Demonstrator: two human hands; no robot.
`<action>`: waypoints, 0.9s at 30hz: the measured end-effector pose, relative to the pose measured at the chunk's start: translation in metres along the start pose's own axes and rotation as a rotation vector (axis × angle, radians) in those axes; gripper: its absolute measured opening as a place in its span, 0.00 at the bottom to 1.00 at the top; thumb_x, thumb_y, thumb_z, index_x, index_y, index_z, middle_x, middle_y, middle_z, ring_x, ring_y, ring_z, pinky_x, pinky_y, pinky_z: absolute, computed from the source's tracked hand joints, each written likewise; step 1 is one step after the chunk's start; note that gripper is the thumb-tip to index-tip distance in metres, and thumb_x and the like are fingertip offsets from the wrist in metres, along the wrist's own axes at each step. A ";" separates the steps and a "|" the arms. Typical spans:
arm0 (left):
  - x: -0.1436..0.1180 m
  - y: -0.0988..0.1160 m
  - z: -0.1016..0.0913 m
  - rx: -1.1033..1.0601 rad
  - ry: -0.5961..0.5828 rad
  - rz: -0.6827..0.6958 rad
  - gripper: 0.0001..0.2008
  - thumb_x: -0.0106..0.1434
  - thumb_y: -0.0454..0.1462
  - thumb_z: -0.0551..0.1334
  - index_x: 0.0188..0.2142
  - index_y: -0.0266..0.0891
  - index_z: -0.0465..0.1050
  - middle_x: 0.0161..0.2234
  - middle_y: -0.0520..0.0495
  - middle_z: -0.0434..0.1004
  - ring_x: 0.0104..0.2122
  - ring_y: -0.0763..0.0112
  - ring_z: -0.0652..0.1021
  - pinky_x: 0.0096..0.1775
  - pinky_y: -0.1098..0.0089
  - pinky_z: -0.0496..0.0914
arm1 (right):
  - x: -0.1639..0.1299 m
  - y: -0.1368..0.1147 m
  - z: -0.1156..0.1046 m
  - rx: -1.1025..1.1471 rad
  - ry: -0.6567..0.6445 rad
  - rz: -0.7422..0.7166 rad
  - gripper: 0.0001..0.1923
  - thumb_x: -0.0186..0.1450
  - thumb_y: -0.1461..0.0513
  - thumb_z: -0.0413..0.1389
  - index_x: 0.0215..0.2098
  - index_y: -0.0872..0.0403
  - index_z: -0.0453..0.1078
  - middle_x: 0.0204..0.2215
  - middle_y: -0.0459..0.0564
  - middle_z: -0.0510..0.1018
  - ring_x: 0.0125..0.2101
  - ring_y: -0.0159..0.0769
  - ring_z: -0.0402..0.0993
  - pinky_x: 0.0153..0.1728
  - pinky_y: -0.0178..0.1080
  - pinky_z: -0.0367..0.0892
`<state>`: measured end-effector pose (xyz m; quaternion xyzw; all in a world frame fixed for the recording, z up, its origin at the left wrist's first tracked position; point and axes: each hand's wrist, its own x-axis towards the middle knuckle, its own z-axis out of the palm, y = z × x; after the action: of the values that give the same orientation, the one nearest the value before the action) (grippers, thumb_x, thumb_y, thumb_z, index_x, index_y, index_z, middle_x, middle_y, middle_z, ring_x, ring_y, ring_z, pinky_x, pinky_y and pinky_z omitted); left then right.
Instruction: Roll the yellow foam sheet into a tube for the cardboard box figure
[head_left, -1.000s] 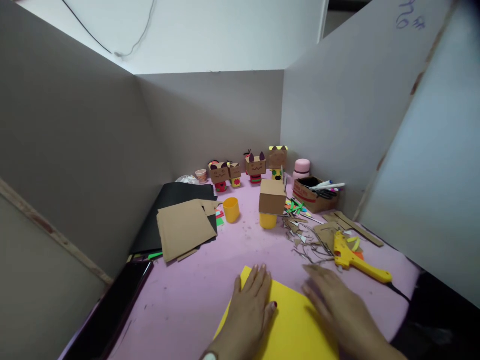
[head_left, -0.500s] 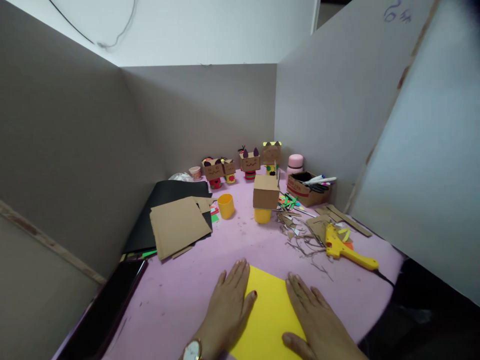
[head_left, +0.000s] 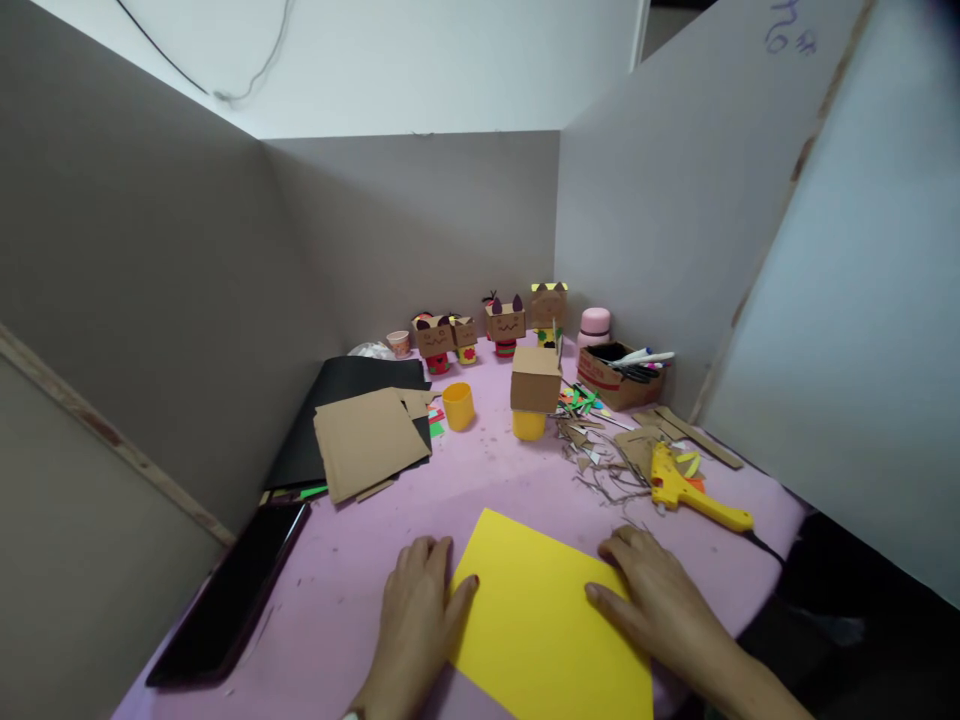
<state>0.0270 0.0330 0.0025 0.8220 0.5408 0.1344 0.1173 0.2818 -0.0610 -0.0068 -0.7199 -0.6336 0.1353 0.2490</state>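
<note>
Directly in front of me, a yellow sheet (head_left: pixel 551 625) lies aslant on the pink desk (head_left: pixel 341 585). My left hand (head_left: pixel 418 605) and right hand (head_left: pixel 661 595) are half-curled at its opposite edges, thumbs over the sheet; whether the fingers pinch it from beneath, I can't tell. Beyond it stand a yellow cup (head_left: pixel 458 408) and a cardboard box (head_left: pixel 535 388) on a yellow base (head_left: pixel 529 426); a yellow glue gun (head_left: pixel 665 482) lies to the right.

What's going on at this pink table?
Someone has both hands at a sheet of yellow paper, the left hand at its left edge and the right hand at its right. The paper lies flat. Beyond it stand a yellow cup and a cardboard box on a yellow base. A yellow glue gun lies off to the right.
</note>
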 end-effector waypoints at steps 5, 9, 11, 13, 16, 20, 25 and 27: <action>-0.007 -0.004 0.000 -0.184 0.044 -0.065 0.13 0.55 0.42 0.58 0.37 0.36 0.70 0.37 0.40 0.70 0.40 0.51 0.69 0.44 0.52 0.62 | 0.017 -0.010 0.007 0.128 -0.017 0.003 0.05 0.53 0.62 0.55 0.25 0.52 0.61 0.30 0.51 0.69 0.33 0.45 0.64 0.35 0.46 0.59; -0.006 -0.009 0.006 -0.493 0.060 -0.105 0.19 0.54 0.42 0.59 0.44 0.35 0.66 0.44 0.37 0.70 0.47 0.51 0.69 0.50 0.51 0.61 | 0.017 -0.005 0.005 0.320 -0.073 -0.014 0.07 0.60 0.61 0.49 0.25 0.50 0.56 0.23 0.44 0.66 0.26 0.36 0.64 0.27 0.37 0.60; -0.005 -0.009 0.008 -0.700 0.057 -0.131 0.29 0.56 0.44 0.58 0.54 0.33 0.56 0.50 0.33 0.68 0.51 0.56 0.70 0.50 0.55 0.64 | 0.015 -0.002 0.004 0.551 -0.107 0.007 0.10 0.62 0.56 0.49 0.26 0.50 0.55 0.21 0.41 0.64 0.24 0.33 0.64 0.24 0.34 0.60; -0.004 -0.007 0.007 -0.893 0.027 -0.143 0.28 0.58 0.45 0.56 0.54 0.33 0.56 0.48 0.33 0.72 0.46 0.58 0.75 0.45 0.59 0.70 | 0.013 -0.001 0.003 0.870 -0.117 0.088 0.13 0.61 0.53 0.53 0.28 0.50 0.55 0.22 0.40 0.65 0.23 0.31 0.65 0.23 0.33 0.61; -0.001 -0.001 -0.006 -1.092 0.049 -0.156 0.18 0.61 0.46 0.55 0.42 0.33 0.68 0.37 0.37 0.79 0.35 0.61 0.80 0.38 0.62 0.73 | 0.015 0.000 0.001 1.115 -0.083 0.174 0.15 0.59 0.51 0.57 0.29 0.50 0.57 0.24 0.41 0.69 0.24 0.32 0.68 0.25 0.34 0.63; -0.010 0.015 -0.046 -1.182 0.331 -0.131 0.15 0.60 0.48 0.59 0.35 0.39 0.71 0.36 0.45 0.80 0.37 0.65 0.79 0.41 0.65 0.72 | 0.022 -0.004 -0.011 0.932 0.050 0.038 0.11 0.58 0.54 0.59 0.31 0.52 0.66 0.29 0.46 0.73 0.33 0.37 0.70 0.35 0.38 0.65; -0.038 0.036 -0.078 -0.941 0.657 0.343 0.05 0.59 0.43 0.62 0.31 0.49 0.77 0.34 0.50 0.82 0.39 0.62 0.79 0.47 0.58 0.70 | 0.024 -0.009 -0.029 0.652 0.274 -0.128 0.22 0.59 0.55 0.57 0.52 0.47 0.64 0.54 0.54 0.68 0.55 0.48 0.61 0.52 0.49 0.58; -0.047 0.033 -0.068 -0.865 0.500 0.475 0.07 0.60 0.45 0.60 0.33 0.52 0.78 0.34 0.50 0.83 0.37 0.62 0.80 0.46 0.57 0.71 | 0.018 -0.008 -0.028 0.573 0.216 -0.177 0.26 0.60 0.56 0.58 0.56 0.44 0.61 0.57 0.52 0.66 0.57 0.48 0.58 0.54 0.50 0.57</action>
<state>0.0141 -0.0200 0.0727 0.7415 0.2474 0.5579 0.2787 0.2922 -0.0483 0.0228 -0.5727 -0.5998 0.2086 0.5184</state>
